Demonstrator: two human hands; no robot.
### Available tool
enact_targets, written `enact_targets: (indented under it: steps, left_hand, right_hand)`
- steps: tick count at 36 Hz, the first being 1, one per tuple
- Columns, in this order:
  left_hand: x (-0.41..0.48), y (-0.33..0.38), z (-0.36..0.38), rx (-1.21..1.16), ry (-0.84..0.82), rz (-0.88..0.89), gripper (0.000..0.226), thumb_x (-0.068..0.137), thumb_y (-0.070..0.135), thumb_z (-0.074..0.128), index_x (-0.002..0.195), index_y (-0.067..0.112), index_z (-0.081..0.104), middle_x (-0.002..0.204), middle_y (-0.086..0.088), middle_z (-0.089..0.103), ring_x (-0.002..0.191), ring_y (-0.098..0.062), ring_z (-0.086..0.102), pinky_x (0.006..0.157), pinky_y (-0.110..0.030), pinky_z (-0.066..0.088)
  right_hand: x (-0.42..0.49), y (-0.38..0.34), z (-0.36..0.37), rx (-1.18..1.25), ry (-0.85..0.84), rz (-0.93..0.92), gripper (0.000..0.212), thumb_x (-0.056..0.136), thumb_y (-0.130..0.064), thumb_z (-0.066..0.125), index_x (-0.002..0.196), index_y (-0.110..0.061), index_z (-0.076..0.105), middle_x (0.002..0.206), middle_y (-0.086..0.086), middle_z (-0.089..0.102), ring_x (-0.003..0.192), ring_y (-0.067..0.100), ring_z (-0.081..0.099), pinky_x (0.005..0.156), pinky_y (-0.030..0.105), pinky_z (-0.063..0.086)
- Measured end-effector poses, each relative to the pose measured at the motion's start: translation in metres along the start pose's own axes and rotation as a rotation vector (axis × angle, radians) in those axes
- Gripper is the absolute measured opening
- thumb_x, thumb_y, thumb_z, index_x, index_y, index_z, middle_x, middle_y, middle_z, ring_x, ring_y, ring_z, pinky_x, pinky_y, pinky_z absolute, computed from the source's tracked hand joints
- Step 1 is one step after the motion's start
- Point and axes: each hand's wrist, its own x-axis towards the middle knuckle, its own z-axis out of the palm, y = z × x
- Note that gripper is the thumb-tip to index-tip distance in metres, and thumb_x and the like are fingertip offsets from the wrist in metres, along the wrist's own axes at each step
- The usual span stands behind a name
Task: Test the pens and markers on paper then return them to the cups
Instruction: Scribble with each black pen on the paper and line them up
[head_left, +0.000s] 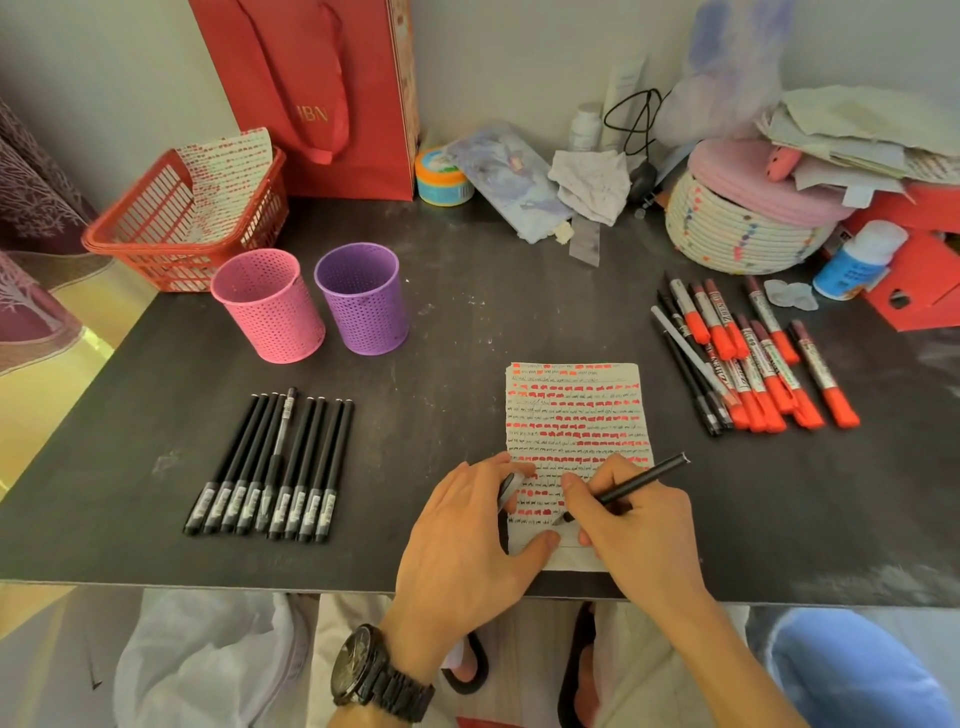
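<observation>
A sheet of paper (579, 415) covered in rows of red and black marks lies near the table's front edge. My right hand (631, 525) grips a black pen (641, 480) with its tip on the paper's lower part. My left hand (470, 535) rests on the paper's left edge and holds a pen cap (509, 486) between its fingers. A row of black pens (275, 467) lies to the left. Red-capped markers and a few black pens (748, 358) lie at the right. A pink cup (267, 306) and a purple cup (363, 299) stand empty behind.
A red basket (156, 234) holding marked paper sits at the back left beside a red gift bag (322, 93). A woven basket (737, 228), a white bottle (857, 260), tissues and other clutter line the back right. The dark table's front edge (208, 584) is close to me.
</observation>
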Motion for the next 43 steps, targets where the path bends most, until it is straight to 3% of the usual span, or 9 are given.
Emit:
enact_targets:
  steps: [2, 7, 10, 21, 25, 33, 37, 43]
  left_hand:
    - [0.0, 0.0, 0.0, 0.001, -0.006, -0.003, 0.062, 0.078, 0.065, 0.062, 0.131, 0.041, 0.044, 0.135, 0.028, 0.05, 0.12, 0.013, 0.037, 0.11, -0.029, 0.041]
    - [0.0, -0.001, 0.002, 0.002, -0.002, 0.001, 0.062, 0.077, 0.068, 0.059, 0.131, 0.043, 0.043, 0.131, 0.036, 0.041, 0.116, 0.036, 0.015, 0.109, -0.018, 0.027]
    - [0.0, -0.002, 0.003, 0.005, -0.004, 0.005, 0.062, 0.077, 0.068, 0.06, 0.131, 0.044, 0.042, 0.126, 0.039, 0.037, 0.115, 0.038, 0.013, 0.109, -0.018, 0.026]
    - [0.001, -0.004, 0.003, 0.003, 0.006, 0.004, 0.061, 0.077, 0.066, 0.063, 0.131, 0.044, 0.043, 0.124, 0.042, 0.036, 0.117, 0.028, 0.024, 0.109, -0.023, 0.033]
    - [0.001, -0.004, 0.003, 0.007, 0.002, 0.01, 0.061, 0.078, 0.066, 0.064, 0.131, 0.043, 0.043, 0.121, 0.05, 0.031, 0.115, 0.036, 0.019, 0.107, -0.019, 0.028]
    - [0.0, -0.005, 0.005, 0.008, -0.008, -0.002, 0.062, 0.077, 0.069, 0.061, 0.131, 0.045, 0.042, 0.127, 0.039, 0.036, 0.116, 0.036, 0.018, 0.108, -0.019, 0.027]
    - [0.001, -0.005, 0.004, 0.012, -0.018, -0.012, 0.062, 0.078, 0.07, 0.06, 0.131, 0.046, 0.041, 0.128, 0.038, 0.039, 0.116, 0.024, 0.024, 0.108, -0.02, 0.03]
    - [0.0, -0.003, 0.002, -0.005, -0.01, -0.011, 0.06, 0.079, 0.067, 0.061, 0.131, 0.042, 0.044, 0.131, 0.033, 0.045, 0.115, 0.022, 0.026, 0.108, -0.022, 0.033]
  right_hand:
    - [0.0, 0.0, 0.0, 0.001, 0.004, 0.002, 0.03, 0.088, -0.02, 0.077, 0.065, -0.028, 0.059, 0.057, -0.018, 0.065, 0.053, -0.002, 0.065, 0.053, 0.006, 0.046]
    - [0.0, -0.001, 0.001, 0.002, 0.012, -0.004, 0.029, 0.088, -0.022, 0.077, 0.067, -0.03, 0.059, 0.059, -0.019, 0.066, 0.057, -0.002, 0.066, 0.057, 0.006, 0.048]
    - [0.0, -0.001, 0.001, -0.006, 0.014, -0.007, 0.03, 0.088, -0.021, 0.077, 0.066, -0.031, 0.058, 0.059, -0.02, 0.066, 0.054, -0.002, 0.066, 0.058, 0.006, 0.048]
    - [0.0, 0.0, 0.001, 0.003, 0.027, 0.023, 0.032, 0.088, -0.021, 0.076, 0.064, -0.029, 0.058, 0.055, -0.016, 0.065, 0.053, 0.0, 0.065, 0.054, 0.006, 0.046]
    - [0.0, -0.002, 0.001, -0.011, 0.027, 0.013, 0.03, 0.089, -0.022, 0.076, 0.066, -0.028, 0.058, 0.055, -0.017, 0.065, 0.055, -0.002, 0.065, 0.056, 0.005, 0.045]
    - [0.0, -0.003, 0.0, -0.009, 0.026, 0.049, 0.03, 0.089, -0.021, 0.075, 0.065, -0.027, 0.058, 0.056, -0.014, 0.066, 0.052, 0.001, 0.065, 0.054, 0.008, 0.047]
    - [0.0, -0.003, 0.0, 0.012, 0.023, 0.071, 0.029, 0.089, -0.019, 0.075, 0.066, -0.025, 0.059, 0.057, -0.013, 0.066, 0.05, 0.001, 0.065, 0.052, 0.009, 0.047]
    - [0.001, -0.01, -0.002, 0.084, 0.1, 0.07, 0.024, 0.086, -0.039, 0.071, 0.07, -0.025, 0.061, 0.058, -0.013, 0.066, 0.051, 0.002, 0.064, 0.053, 0.009, 0.047]
